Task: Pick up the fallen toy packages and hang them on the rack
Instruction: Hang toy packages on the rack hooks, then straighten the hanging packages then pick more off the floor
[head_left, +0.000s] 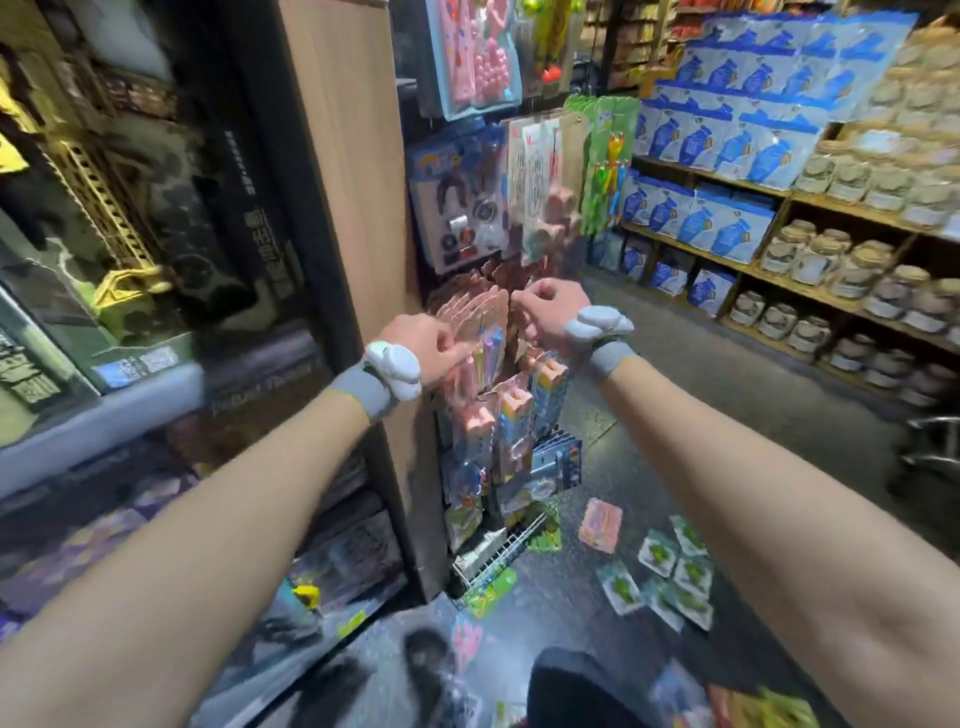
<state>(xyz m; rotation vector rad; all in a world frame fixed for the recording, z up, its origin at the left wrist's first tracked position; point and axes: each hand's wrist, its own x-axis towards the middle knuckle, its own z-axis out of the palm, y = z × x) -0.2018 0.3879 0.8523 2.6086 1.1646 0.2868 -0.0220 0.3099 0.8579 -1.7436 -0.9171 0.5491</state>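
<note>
At centre frame the left hand (431, 338) pinches the pink package (480, 319) by its left edge and the right hand (550, 306) pinches its top against the rack (511, 545), while a pink pack (601, 525) and green packs (670, 571) lie on the floor (753, 467) at lower right.

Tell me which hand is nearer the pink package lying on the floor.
Right. The right hand is high above the pink package, slightly left; the left hand is farther left.
</note>
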